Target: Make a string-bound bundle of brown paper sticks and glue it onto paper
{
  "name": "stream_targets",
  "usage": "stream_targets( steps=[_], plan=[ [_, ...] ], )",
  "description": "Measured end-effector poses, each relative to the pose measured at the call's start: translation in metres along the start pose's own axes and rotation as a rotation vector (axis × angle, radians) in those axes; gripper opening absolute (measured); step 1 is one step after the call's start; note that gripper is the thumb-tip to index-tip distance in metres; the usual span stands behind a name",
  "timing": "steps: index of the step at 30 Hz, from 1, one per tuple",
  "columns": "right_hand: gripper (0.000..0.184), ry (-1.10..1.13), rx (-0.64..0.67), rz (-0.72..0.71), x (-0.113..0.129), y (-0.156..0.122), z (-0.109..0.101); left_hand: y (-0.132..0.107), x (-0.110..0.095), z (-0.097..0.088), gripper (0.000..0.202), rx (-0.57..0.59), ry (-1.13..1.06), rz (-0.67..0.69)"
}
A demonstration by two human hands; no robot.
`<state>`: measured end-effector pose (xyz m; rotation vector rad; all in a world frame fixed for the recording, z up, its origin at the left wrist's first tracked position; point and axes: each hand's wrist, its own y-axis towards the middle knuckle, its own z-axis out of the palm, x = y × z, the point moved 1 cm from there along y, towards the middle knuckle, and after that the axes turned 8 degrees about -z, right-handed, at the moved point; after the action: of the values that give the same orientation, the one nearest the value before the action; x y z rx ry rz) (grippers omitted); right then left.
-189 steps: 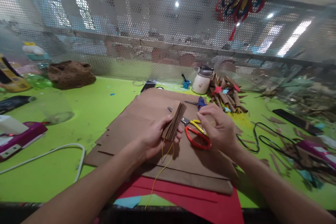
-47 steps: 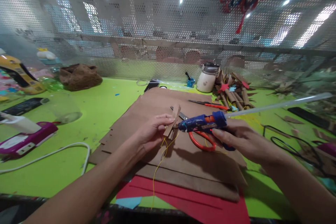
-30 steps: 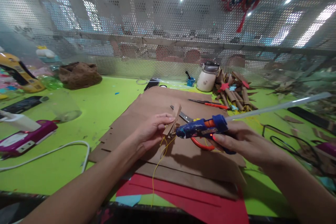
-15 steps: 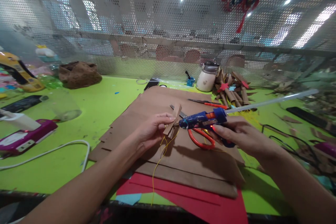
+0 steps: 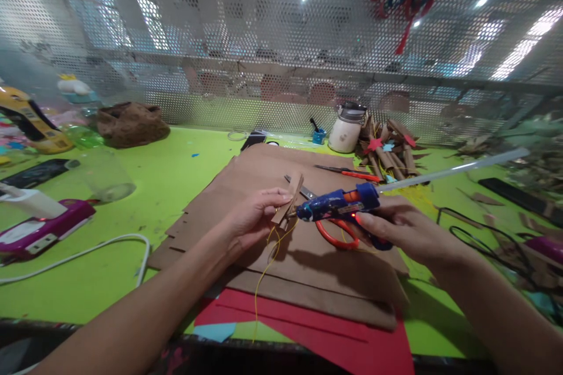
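Note:
My left hand pinches a folded stack of brown cardboard strips, held on edge above the brown cardboard sheets. A yellow thread hangs down from the stack. My right hand grips a blue hot glue gun with a long clear glue stick sticking out behind. Its nozzle touches the edge of the strip stack. Red-handled scissors lie on the cardboard under the gun.
A green table carries red paper at the near edge, a white jar, rolled brown paper pieces, a red craft knife, a purple device with white cable, and black cords at right. Perforated metal screen behind.
The glue gun's nozzle has shifted slightly along the edge of the strip stack, staying against it. Several seconds earlier my right hand held no gun and hovered over the scissors.

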<state>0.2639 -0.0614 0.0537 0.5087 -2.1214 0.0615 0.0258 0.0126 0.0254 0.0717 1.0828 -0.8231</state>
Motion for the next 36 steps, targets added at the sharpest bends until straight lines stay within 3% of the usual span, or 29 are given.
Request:
stream_targets(
  steps=[10,18,26,36],
  plan=[
    [0.045,-0.024,-0.032,-0.015,0.001,0.004,0.001,-0.001,0.0,0.001,0.002,0.029,-0.048,-0.02],
    [0.049,0.035,0.08,0.048,0.002,0.003,0.004,0.003,0.003,-0.006,0.002,0.044,-0.021,-0.021],
    [0.046,0.154,0.144,-0.025,0.008,0.0,0.008,0.003,0.001,-0.007,0.005,0.002,-0.021,0.021],
    [0.046,0.378,-0.036,-0.038,-0.012,0.0,-0.005,-0.001,0.0,-0.003,0.005,-0.027,-0.002,0.017]
  ],
)
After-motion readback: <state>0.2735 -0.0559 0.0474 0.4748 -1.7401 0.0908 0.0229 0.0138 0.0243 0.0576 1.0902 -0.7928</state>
